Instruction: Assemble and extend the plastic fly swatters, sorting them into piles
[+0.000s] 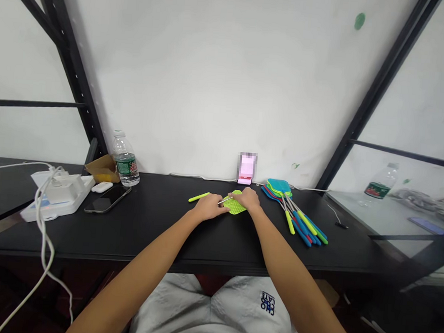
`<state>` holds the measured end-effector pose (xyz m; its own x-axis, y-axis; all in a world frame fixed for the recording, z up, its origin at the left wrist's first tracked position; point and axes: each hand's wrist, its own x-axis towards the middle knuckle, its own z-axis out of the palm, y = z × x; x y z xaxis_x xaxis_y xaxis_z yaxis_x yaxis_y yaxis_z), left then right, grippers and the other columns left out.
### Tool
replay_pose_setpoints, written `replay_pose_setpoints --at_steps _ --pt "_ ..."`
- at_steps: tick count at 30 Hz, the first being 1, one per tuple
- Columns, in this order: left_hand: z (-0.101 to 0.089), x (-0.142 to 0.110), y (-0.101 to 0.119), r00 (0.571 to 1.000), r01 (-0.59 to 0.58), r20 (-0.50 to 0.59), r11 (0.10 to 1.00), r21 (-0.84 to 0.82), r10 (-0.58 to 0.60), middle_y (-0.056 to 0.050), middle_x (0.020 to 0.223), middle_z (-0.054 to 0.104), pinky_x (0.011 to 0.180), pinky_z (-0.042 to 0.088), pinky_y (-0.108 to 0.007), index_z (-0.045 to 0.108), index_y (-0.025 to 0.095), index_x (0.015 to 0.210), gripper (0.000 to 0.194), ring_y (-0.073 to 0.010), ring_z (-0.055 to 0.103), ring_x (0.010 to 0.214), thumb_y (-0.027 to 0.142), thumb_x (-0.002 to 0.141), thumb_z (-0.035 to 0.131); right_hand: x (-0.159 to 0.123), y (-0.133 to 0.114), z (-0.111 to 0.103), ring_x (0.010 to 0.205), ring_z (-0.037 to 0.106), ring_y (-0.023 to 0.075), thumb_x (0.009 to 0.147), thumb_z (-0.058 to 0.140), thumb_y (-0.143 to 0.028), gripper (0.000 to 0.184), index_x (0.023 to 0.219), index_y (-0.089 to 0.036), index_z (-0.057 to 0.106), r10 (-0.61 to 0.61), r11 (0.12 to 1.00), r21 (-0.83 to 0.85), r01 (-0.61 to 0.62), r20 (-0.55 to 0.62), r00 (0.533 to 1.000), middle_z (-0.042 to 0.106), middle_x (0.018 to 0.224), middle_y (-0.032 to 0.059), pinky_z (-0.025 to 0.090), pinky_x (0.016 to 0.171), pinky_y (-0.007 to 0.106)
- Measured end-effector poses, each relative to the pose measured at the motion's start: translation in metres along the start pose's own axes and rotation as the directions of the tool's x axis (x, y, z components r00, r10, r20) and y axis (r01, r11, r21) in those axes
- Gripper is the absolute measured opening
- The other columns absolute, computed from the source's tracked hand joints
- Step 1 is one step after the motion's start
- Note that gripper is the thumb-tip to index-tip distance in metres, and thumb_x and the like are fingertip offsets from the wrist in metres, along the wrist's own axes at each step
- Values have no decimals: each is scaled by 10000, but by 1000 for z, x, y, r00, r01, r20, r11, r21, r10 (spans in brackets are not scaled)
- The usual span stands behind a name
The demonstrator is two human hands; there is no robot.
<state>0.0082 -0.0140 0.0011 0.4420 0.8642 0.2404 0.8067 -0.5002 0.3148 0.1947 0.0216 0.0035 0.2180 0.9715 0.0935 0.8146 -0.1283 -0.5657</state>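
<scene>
A lime-green fly swatter head (236,206) lies on the black table (164,228) in front of me. My right hand (248,199) rests on its far right side, fingers curled over it. My left hand (209,208) is closed around the thin metal rod (225,200) that runs from the swatter head toward the left. A loose lime-green handle (199,197) lies on the table just left of my left hand, not touched by either hand.
A pile of several fly swatters (293,212) with coloured handles lies at the right. A pink phone (246,169) stands against the wall. At the left are a water bottle (125,161), a dark phone (107,199), a white charger box (58,193) with cables.
</scene>
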Motion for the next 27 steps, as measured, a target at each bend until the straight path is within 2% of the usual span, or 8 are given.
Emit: replay_pose_setpoints --at_steps 3,9,12,14,17,19,23,27 --pt "0 1 -2 1000 7 -21 1000 8 -7 -71 778 696 635 390 -265 658 181 752 292 -204 637 739 447 837 574 3 2 -2 796 643 255 660 735 -556 422 773 -166 620 2 994 113 6 -73 997 674 878 136 422 614 293" --pt "1 3 -4 998 48 -36 999 25 -48 -86 833 704 671 407 -274 670 177 781 273 -218 645 801 407 860 545 8 0 -1 667 583 171 706 666 -500 323 685 -187 588 -81 902 384 199 -301 950 645 705 29 398 594 258" --pt "0 4 -3 998 60 -38 997 39 -59 -83 831 701 669 403 -276 657 183 769 236 -219 645 805 364 858 535 10 1 1 652 577 169 702 649 -514 332 700 -186 603 -75 852 470 231 -328 942 639 683 21 407 586 253" --pt "1 4 -3 998 61 -31 997 46 -59 -87 826 698 669 403 -279 646 183 754 227 -220 645 803 344 858 525 11 3 3 661 583 174 707 636 -520 341 722 -180 622 -79 835 499 230 -305 949 648 697 29 412 583 252" --pt "2 3 -4 997 65 -31 997 49 -64 -94 840 698 665 406 -284 632 182 765 232 -230 644 813 350 868 510 11 4 6 673 591 175 706 642 -498 333 741 -167 656 -134 855 471 218 -205 970 660 727 41 408 582 247" --pt "3 3 -5 996 78 -51 996 44 -76 -96 873 698 669 409 -286 624 182 810 213 -236 643 838 354 871 513 10 3 8 671 586 173 700 656 -485 326 729 -161 670 -167 902 373 217 -162 973 658 731 49 390 576 243" --pt "4 2 -5 993 85 -83 996 7 -84 -84 902 696 672 403 -277 605 191 876 214 -228 638 848 383 885 509 7 1 8 663 568 172 737 628 -486 334 754 -157 685 -174 959 188 212 -199 964 659 756 72 357 565 246" --pt "2 1 -3 991 94 -96 995 -36 -97 -77 873 690 652 387 -270 607 201 894 290 -211 631 805 419 937 421 9 5 3 681 581 182 766 606 -452 316 792 -150 698 -117 967 193 165 -235 965 677 799 95 361 572 248"
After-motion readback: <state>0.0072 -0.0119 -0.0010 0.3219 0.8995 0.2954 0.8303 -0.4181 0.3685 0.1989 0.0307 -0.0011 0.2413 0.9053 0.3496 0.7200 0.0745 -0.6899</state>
